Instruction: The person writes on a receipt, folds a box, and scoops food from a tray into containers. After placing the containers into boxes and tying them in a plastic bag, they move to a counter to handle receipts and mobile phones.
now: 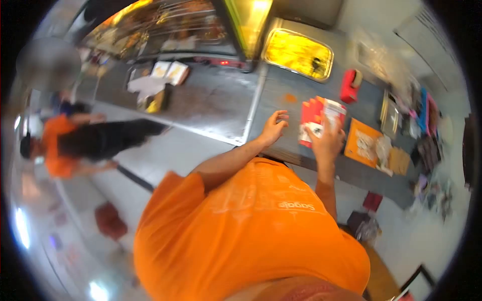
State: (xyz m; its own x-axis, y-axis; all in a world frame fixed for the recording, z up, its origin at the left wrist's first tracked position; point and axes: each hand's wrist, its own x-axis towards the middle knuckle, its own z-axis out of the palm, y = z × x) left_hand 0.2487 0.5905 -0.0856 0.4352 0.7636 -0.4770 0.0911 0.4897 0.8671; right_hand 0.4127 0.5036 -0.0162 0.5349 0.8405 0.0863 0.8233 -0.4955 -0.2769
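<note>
My right hand is closed on a stack of red-and-white printed cartons, thumb on the near side and fingers over the top. The cartons fan out a little over the near part of the grey counter. To their left, my left hand is held apart from them, its fingers loosely bent and spread with nothing in them. An orange printed packet lies just right of my right hand.
A foil-lined tray with yellow contents sits at the back of the counter. Beside it stands a red tape dispenser. A glass display case is at the upper left. Another person in orange is on the left.
</note>
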